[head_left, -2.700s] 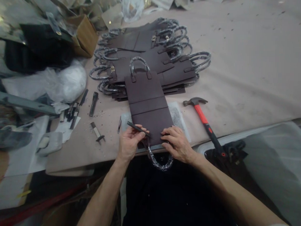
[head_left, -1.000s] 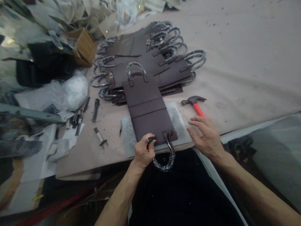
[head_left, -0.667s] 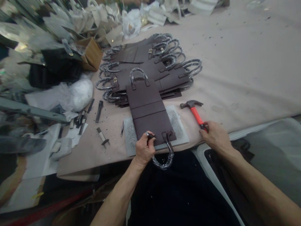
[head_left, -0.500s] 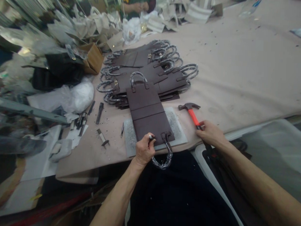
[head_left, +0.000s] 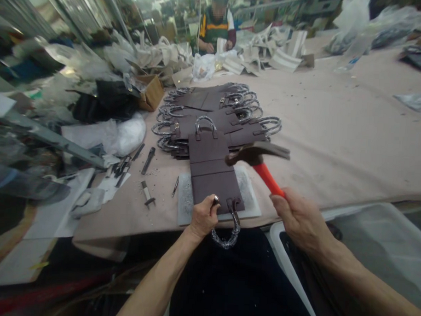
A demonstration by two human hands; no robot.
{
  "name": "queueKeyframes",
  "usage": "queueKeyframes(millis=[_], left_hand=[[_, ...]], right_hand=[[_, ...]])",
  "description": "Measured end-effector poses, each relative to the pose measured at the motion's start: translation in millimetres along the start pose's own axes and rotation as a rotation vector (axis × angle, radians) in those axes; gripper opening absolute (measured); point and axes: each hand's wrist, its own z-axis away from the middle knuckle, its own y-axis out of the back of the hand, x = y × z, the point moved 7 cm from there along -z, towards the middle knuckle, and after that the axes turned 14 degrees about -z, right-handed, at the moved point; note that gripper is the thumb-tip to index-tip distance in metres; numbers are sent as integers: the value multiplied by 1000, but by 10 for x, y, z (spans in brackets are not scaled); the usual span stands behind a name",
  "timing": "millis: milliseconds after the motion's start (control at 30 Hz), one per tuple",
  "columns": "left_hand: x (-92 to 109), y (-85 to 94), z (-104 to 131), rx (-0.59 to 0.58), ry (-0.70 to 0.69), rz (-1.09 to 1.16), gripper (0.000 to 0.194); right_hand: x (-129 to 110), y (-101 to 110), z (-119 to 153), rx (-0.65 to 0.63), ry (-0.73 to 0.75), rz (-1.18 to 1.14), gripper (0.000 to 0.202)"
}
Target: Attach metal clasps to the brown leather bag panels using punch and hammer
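Note:
A dark brown bag panel (head_left: 214,188) lies flat across a pale board (head_left: 253,204), one plastic-wrapped handle (head_left: 234,235) hanging over the table's front edge. On the panel's near end, left of that handle, rests my left hand (head_left: 204,217), closed around a short metal punch (head_left: 215,200) held upright; its lower tip is hidden. My right hand (head_left: 300,216) grips a claw hammer (head_left: 270,178) by its orange-red handle. The hammer's head is raised above the panel's right side, clear of the table.
Behind the panel lie stacked brown bag panels (head_left: 198,114) with wrapped handles. To the left are a dark rod tool (head_left: 148,160), a two-pronged punch (head_left: 147,193) and a thin tool (head_left: 175,186). A white bin (head_left: 363,228) stands at the right. A co-worker (head_left: 216,31) sits across the table.
My right hand has lifted the hammer off the table and brought it up toward the panel. My left hand stays on the panel with the punch. The head view has tilted up.

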Motion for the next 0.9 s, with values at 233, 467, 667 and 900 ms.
queueKeyframes(millis=[233, 467, 667, 900], left_hand=[[-9, -12, 24, 13, 2, 2, 17], [-26, -1, 17, 12, -6, -14, 17], [-34, -5, 16, 8, 3, 14, 17], [-39, 2, 17, 10, 5, 21, 17]], right_hand=[[-515, -66, 199, -88, 471, 469, 36], [-691, -49, 257, -10, 595, 476, 34], [-660, -21, 231, 10, 520, 398, 32], [-186, -99, 110, -231, 182, 436, 36]])
